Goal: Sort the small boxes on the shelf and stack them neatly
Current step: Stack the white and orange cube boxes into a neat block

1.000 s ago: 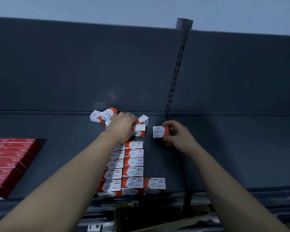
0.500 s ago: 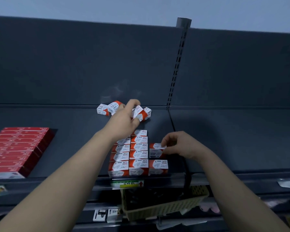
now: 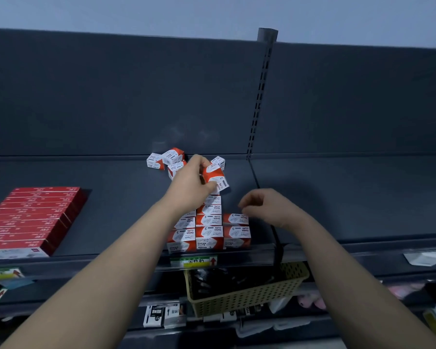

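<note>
Small red-and-white paper clip boxes lie in neat rows (image 3: 209,231) at the front of the dark shelf (image 3: 116,197). A loose heap of the same boxes (image 3: 166,158) sits against the back panel. My left hand (image 3: 190,183) grips one box (image 3: 215,178) and holds it tilted above the rows. My right hand (image 3: 261,206) hovers just above the right-hand row's second box (image 3: 235,219) with fingers loosely curled and nothing in them.
A block of flat red boxes (image 3: 28,220) fills the shelf's left end. Below the shelf edge hangs a beige perforated basket (image 3: 247,295). A slotted upright (image 3: 259,96) splits the back panel. The shelf to the right is bare.
My right hand set its box down in the right-hand row and let go. My left hand picked a box from the back heap and lifted it toward me.
</note>
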